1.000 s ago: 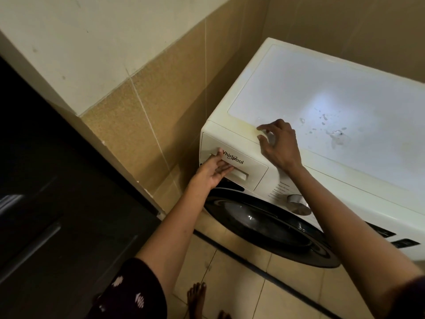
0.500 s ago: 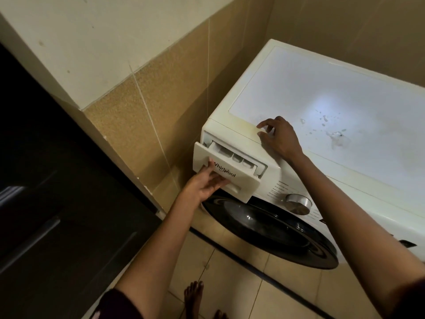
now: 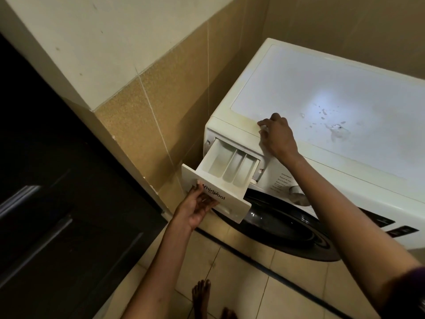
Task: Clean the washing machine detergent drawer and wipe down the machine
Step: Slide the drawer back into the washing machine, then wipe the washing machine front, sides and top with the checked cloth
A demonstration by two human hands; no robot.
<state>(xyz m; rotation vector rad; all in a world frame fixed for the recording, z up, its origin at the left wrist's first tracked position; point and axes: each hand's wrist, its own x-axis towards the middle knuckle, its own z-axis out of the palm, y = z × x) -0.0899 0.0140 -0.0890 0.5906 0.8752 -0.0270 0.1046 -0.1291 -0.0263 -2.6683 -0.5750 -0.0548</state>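
Nearest, two bare feet (image 3: pixel 202 295) stand on the tiled floor (image 3: pixel 248 284) in front of the washing machine (image 3: pixel 368 180). Up from them, the left hand (image 3: pixel 195 208) grips the front panel of the detergent drawer (image 3: pixel 230 166): its fingers curl up into the recess under the panel and the thumb lies on the panel's face beside the printed brand name. This drawer sits at the machine's upper left corner, drawn well out of its slot and sloping down towards the person, with three pale compartments open to view. Below it, on the machine's front, is the dark round door (image 3: pixel 282 226), and to the drawer's right a silver dial (image 3: pixel 299 194). The right hand (image 3: pixel 278 137) rests on the front lip of the machine's top, just above the drawer slot, fingers bent with their tips pressing down, and nothing in it. Farther back, the machine's white top bears a scatter of dried spots (image 3: pixel 338 130). A tan tiled wall (image 3: pixel 165 107) runs along the machine's left side.
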